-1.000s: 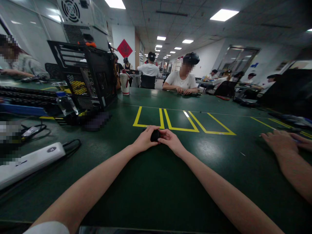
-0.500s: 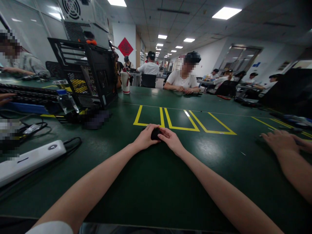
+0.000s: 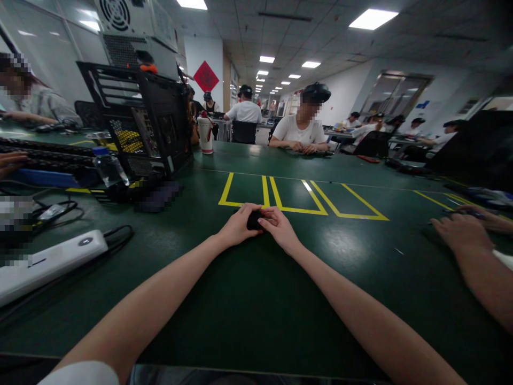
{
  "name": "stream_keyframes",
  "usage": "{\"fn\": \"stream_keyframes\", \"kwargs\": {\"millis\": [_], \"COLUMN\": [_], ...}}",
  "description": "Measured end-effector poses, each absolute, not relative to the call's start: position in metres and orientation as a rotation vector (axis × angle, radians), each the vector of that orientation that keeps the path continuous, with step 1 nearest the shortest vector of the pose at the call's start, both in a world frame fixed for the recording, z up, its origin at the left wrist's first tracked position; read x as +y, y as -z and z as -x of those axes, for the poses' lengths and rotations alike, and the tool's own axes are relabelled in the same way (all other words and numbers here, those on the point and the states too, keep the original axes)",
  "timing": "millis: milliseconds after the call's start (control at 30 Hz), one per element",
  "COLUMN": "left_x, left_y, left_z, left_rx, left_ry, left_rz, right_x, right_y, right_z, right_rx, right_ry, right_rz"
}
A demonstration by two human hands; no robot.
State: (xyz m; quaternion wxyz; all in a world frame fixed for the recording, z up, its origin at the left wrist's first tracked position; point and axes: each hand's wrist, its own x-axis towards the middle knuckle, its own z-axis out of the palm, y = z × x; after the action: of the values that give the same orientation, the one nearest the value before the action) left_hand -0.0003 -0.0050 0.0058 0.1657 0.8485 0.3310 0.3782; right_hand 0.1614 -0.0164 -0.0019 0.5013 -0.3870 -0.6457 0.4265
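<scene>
A small black object sits between my two hands on the green table, just in front of the yellow taped rectangles. My left hand curls round its left side. My right hand closes over its right side and top. Both hands grip it, and most of the object is hidden by my fingers, so I cannot make out what it is.
A black open computer case and a water bottle stand at the left. A white power strip with cables lies near the left edge. Another person's hands rest on the table at the right. A person sits across the table.
My hands have stayed together on the black object, with my right fingers shifting a little over its top. The neighbour's hands at the right have moved slightly.
</scene>
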Motion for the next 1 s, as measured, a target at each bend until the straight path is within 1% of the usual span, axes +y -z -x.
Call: {"fn": "stream_keyframes", "kwargs": {"millis": [267,600,833,1000], "left_x": [-0.0059,-0.0071,-0.0091,-0.0062], "left_y": [-0.0064,-0.0078,-0.0103,-0.0069], "left_z": [0.0012,0.0003,0.0001,-0.0004], "left_rx": [0.969,0.956,0.985,0.991], "left_ry": [-1.044,-1.057,-1.033,-1.049], "left_rz": [-2.395,-2.387,-2.361,-2.385], "right_x": [-0.0179,-0.0204,-0.0185,-0.0187], "right_y": [-0.0018,-0.0005,-0.0002,0.0011], "right_z": [-0.1662,-0.162,-0.1647,-0.1647], "right_rx": [-1.61,-1.568,-1.561,-1.559], "right_ry": [-1.146,-1.093,-1.165,-1.185], "right_rz": [0.949,0.899,0.98,0.886]}}
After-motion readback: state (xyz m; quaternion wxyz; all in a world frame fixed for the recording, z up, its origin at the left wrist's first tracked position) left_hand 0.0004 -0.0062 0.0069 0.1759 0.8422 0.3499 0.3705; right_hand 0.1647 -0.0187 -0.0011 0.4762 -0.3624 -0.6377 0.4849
